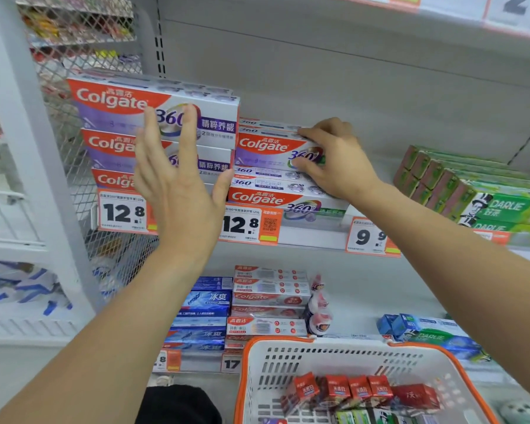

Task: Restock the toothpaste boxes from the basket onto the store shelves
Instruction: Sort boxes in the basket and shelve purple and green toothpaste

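On the upper shelf stands a stack of purple-and-white Colgate 360 boxes (110,102) at the left. My left hand (178,179) is spread flat against their fronts, fingers straight. Beside it is a lower stack of Colgate 360 boxes (263,194). My right hand (334,157) grips the right end of its top box (266,148), fingers over the top and thumb below. The white basket with an orange rim (257,356) sits at the bottom right, holding several red toothpaste boxes (358,390) and some green ones (358,417).
Green Darlie boxes (471,191) fill the right of the same shelf. Price tags (123,212) line its front edge. The shelf below carries blue boxes (205,304) and red Colgate boxes (266,298). A wire mesh divider (74,142) closes the left side.
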